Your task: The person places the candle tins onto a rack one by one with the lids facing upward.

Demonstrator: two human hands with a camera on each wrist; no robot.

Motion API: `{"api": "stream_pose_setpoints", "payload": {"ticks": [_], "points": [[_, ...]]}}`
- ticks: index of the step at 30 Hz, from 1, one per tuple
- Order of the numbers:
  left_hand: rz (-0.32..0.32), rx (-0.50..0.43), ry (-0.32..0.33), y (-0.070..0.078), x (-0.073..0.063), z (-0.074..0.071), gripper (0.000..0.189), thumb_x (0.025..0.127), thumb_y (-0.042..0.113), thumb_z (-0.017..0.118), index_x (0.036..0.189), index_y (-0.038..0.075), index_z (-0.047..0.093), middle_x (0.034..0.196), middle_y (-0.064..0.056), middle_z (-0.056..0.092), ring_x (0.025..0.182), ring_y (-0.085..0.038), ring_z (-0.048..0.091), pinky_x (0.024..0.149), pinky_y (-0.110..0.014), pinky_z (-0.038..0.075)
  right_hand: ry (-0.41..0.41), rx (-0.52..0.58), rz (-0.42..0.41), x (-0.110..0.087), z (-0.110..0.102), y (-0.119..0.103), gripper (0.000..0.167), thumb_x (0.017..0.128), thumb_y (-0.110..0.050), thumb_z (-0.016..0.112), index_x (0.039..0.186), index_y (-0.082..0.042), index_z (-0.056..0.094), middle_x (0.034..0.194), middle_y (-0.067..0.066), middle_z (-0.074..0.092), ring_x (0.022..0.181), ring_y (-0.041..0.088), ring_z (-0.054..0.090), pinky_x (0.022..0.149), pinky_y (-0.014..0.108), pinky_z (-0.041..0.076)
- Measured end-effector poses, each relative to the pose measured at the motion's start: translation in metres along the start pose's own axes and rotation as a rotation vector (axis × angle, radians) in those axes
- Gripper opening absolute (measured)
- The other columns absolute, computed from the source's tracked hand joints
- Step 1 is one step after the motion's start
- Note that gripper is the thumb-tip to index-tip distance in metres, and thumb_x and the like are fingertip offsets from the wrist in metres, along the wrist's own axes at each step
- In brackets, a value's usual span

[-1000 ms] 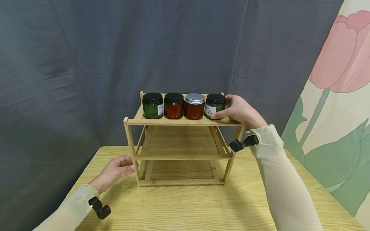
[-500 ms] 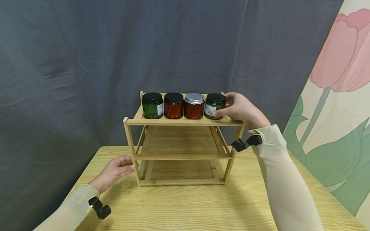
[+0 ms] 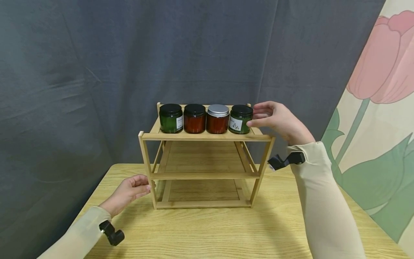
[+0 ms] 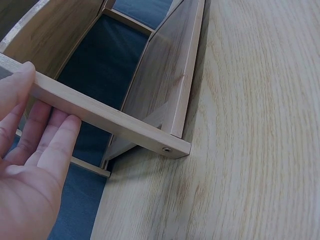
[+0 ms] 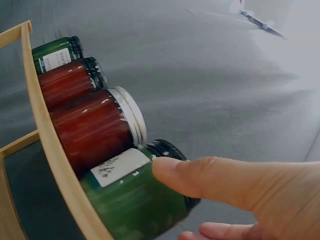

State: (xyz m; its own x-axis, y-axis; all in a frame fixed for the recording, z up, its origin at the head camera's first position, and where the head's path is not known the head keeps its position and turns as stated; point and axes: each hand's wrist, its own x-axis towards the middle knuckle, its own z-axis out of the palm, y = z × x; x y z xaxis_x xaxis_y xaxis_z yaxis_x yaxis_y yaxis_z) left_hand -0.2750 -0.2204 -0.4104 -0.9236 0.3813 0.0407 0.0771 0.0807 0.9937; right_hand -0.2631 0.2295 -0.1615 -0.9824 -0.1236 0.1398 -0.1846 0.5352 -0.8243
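A three-tier bamboo rack (image 3: pixel 207 176) stands on the wooden table. Along its top shelf sit a green jar with a black lid (image 3: pixel 170 121), an amber jar with a black lid (image 3: pixel 194 122), an amber jar with a silver lid (image 3: pixel 217 123) and, at the right end, a labelled green jar (image 3: pixel 240 124). My right hand (image 3: pixel 277 118) is beside this last jar, fingers loosely spread; its thumb (image 5: pixel 182 172) overlaps the jar in the right wrist view. Low on the left, my left hand (image 3: pixel 130 190) pinches the rack's front leg (image 4: pixel 110 117) between thumb and fingers.
The two lower shelves (image 3: pixel 202 158) are flat bamboo panels. Behind the table (image 3: pixel 200 230) hangs a dark grey curtain (image 3: pixel 200 50). A wall with painted tulips (image 3: pixel 372 136) rises along the right side.
My right hand has loosened from the right-end green jar and drawn back to the right and slightly up, uncovering more of its label. The left hand has not moved.
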Motion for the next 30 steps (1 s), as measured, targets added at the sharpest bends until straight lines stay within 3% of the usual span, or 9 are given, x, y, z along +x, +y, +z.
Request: {"api": "stream_pose_setpoints", "payload": {"ticks": [5, 13, 18, 23, 27, 30], "points": [[0.006, 0.001, 0.006, 0.001, -0.002, -0.001, 0.027, 0.094, 0.011, 0.063, 0.117, 0.0, 0.055, 0.107, 0.003, 0.064, 0.1, -0.009, 0.064, 0.09, -0.023, 0.054, 0.009, 0.005, -0.012, -0.005, -0.007, 0.004, 0.074, 0.084, -0.023, 0.076, 0.143, -0.001, 0.036, 0.142, 0.014, 0.048, 0.129, 0.021, 0.049, 0.11, 0.036, 0.039], [0.007, 0.003, -0.002, 0.002, -0.005, -0.002, 0.031, 0.094, 0.012, 0.063, 0.119, -0.002, 0.052, 0.109, 0.001, 0.062, 0.101, -0.009, 0.063, 0.092, -0.026, 0.053, 0.006, -0.017, -0.001, -0.018, -0.019, 0.018, 0.074, 0.087, -0.031, 0.073, 0.145, -0.007, 0.034, 0.142, 0.008, 0.048, 0.113, 0.0, 0.055, 0.101, 0.023, 0.044], [0.009, 0.004, -0.002, 0.003, -0.006, -0.001, 0.036, 0.094, 0.011, 0.062, 0.122, -0.008, 0.05, 0.109, -0.001, 0.061, 0.1, -0.009, 0.063, 0.091, -0.024, 0.054, 0.028, -0.009, -0.044, -0.029, -0.026, 0.031, 0.066, 0.091, -0.031, 0.069, 0.142, -0.006, 0.037, 0.131, -0.003, 0.055, 0.107, -0.007, 0.057, 0.091, 0.011, 0.046], [-0.004, -0.013, -0.016, 0.006, -0.007, -0.002, 0.043, 0.093, 0.011, 0.064, 0.128, -0.011, 0.047, 0.112, -0.001, 0.063, 0.102, -0.009, 0.063, 0.092, -0.023, 0.053, 0.047, 0.105, -0.125, -0.04, -0.034, 0.047, 0.047, 0.097, -0.026, 0.06, 0.135, -0.004, 0.043, 0.115, -0.014, 0.063, 0.107, -0.002, 0.061, 0.089, 0.011, 0.049], [-0.009, 0.007, -0.046, 0.011, -0.01, -0.009, 0.053, 0.095, 0.014, 0.062, 0.136, -0.012, 0.041, 0.122, -0.004, 0.062, 0.108, -0.007, 0.062, 0.095, -0.025, 0.052, 0.057, 0.195, -0.198, -0.044, -0.041, 0.067, 0.03, 0.098, -0.017, 0.057, 0.125, -0.007, 0.051, 0.109, -0.011, 0.067, 0.102, 0.002, 0.065, 0.086, 0.015, 0.053], [-0.01, 0.035, -0.05, 0.017, -0.014, -0.018, 0.057, 0.096, 0.017, 0.06, 0.14, -0.012, 0.038, 0.131, -0.011, 0.058, 0.111, -0.005, 0.061, 0.098, -0.027, 0.05, 0.029, 0.196, -0.251, -0.046, -0.047, 0.082, 0.024, 0.099, -0.012, 0.054, 0.123, -0.009, 0.055, 0.109, -0.009, 0.068, 0.1, 0.002, 0.066, 0.085, 0.014, 0.053]]}}
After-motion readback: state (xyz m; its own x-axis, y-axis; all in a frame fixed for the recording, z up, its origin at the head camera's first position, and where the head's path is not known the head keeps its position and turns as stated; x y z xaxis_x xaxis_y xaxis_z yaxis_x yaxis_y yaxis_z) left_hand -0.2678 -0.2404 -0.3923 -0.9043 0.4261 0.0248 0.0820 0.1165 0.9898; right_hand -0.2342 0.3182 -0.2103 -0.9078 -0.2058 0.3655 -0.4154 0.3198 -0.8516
